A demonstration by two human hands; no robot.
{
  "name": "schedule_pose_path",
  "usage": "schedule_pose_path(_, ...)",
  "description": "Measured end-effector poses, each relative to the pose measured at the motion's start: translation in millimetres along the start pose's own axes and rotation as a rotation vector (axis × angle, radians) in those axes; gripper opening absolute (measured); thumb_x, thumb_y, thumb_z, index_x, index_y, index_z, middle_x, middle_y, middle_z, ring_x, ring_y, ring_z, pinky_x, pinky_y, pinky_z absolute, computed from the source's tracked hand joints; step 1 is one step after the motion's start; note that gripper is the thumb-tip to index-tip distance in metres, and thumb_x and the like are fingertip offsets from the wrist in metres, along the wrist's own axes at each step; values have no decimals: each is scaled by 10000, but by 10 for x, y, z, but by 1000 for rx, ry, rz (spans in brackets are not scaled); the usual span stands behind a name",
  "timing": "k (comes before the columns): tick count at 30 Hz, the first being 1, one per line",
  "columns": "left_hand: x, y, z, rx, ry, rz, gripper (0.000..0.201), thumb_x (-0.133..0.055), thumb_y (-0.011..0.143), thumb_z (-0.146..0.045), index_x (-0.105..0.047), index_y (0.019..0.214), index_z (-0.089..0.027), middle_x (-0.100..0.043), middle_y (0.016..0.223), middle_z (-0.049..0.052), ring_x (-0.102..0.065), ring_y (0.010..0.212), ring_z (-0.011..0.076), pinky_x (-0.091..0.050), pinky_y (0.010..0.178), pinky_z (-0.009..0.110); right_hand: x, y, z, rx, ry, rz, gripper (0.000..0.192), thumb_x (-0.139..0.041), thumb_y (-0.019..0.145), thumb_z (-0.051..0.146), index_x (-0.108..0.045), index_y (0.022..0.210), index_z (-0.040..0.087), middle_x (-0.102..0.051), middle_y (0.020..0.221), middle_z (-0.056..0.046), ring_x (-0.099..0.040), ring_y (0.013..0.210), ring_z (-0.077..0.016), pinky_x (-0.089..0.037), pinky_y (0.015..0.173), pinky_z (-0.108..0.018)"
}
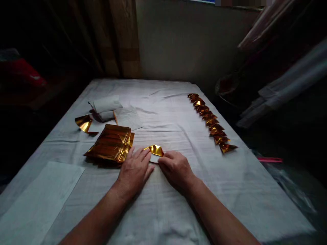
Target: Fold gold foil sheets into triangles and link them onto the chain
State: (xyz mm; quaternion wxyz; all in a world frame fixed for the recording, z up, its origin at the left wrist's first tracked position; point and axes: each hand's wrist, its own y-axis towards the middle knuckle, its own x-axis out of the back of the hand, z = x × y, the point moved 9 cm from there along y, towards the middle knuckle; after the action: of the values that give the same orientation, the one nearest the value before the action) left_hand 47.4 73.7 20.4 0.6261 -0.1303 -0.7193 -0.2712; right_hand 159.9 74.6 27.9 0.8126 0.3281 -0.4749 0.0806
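**Gold foil piece (156, 149) held between two hands on a cloth-covered tabletop (168, 114)**

Surface: we list one tabletop under a creased white cloth (230, 194), in a dim room. Behind its far edge, a plain wall (178, 41); towards the far left corner, a brown curtain (122, 37).

Edges and room: along the far half of the right edge, a slanting row of folded foil pieces (216, 129), starting near the far right corner. We note a broad stretch of cloth between this row and the hands, and another reaching to the far edge.

Hands: left hand (135, 166), fingers extended and lightly spread, tips at the left end of the foil piece; whether it grips, we cannot tell. Right hand (177, 168), fingers curled narrow, pinching the right end. The piece lies mid-tabletop, a pale part showing on its near side.

Other items: just left of the left hand, a stack of gold foil sheets (108, 141), limiting leftward movement. Beyond it, white wrapping (107, 103); towards the left edge, a curled foil strip (85, 124). Near the near left corner, a white sheet (43, 200). Past the right edge, a pink strip (269, 159), clear plastic (293, 194) and pale hanging fabric (288, 85).
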Motion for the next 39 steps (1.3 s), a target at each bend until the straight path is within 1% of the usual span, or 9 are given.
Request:
schedule_pose_path(3,-20,-14,-18,-2,-6,-2,404,-543,955,-362,-596,1281,-128,-631,1343,120,-575,1232,277,-338,1129,517,-17,-30,-78,-58,104,18,99,-599,906,230,-697,906,215,-660,818,-37,-597,749,-171,-423,693,-275)
schedule_pose_path(5,-32,-23,-24,-14,-4,7,416,-536,958,-374,-586,1297,-138,-622,1353,125,-565,1244,276,-331,1134,512,-20,-55,-158,-100,151,37,96,-633,880,213,-695,953,220,-676,859,-34,-616,781,-169,-439,717,-268)
schedule_pose_path(8,-42,-36,-19,-45,-5,45,457,-559,943,-411,-566,1332,-171,-587,1392,131,-525,1288,288,-312,1144,512,-17,-89,-285,-158,166,67,77,-649,864,196,-703,904,233,-677,840,-21,-625,767,-163,-449,711,-262)
schedule_pose_path(10,-42,-46,-22,-77,-23,84,481,-583,925,-443,-550,1358,-237,-561,1419,118,-493,1316,299,-308,1139,521,-15,-100,-338,-183,159,78,72,-641,874,204,-706,873,234,-671,820,-17,-625,759,-161,-452,707,-261)
schedule_pose_path(14,-25,-60,-19,-109,-69,131,465,-584,915,-486,-550,1354,-338,-539,1433,100,-457,1339,305,-306,1124,538,-25,-91,-343,-186,157,80,98,-617,908,248,-709,877,231,-678,835,-21,-628,776,-160,-452,716,-262)
schedule_pose_path(20,-60,-61,-3,-84,-84,162,450,-569,920,-498,-548,1356,-388,-501,1464,102,-442,1347,320,-298,1120,554,-40,-76,-337,-204,160,82,139,-586,932,277,-699,866,230,-685,848,-24,-631,788,-157,-445,726,-256)
schedule_pose_path(27,-93,-78,0,-86,-71,160,497,-546,930,-510,-483,1413,-410,-479,1483,98,-420,1361,324,-283,1125,553,-56,-59,-318,-243,32,68,125,-602,920,273,-686,842,221,-664,807,-22,-614,765,-160,-406,700,-260)
schedule_pose_path(34,-124,-106,-16,-110,-38,148,606,-570,931,-466,-354,1494,-407,-446,1504,116,-393,1383,332,-277,1118,560,-47,-52,-293,-244,-56,34,137,-612,904,265,-665,787,216,-646,768,-12,-591,725,-153,-368,675,-263)
schedule_pose_path(39,-111,-88,-38,-111,-38,193,512,-532,935,-514,-436,1434,-454,-461,1494,98,-404,1377,340,-276,1113,571,-50,-55,-296,-250,-60,30,150,-608,903,254,-662,769,216,-634,753,-10,-583,715,-152,-360,672,-265)
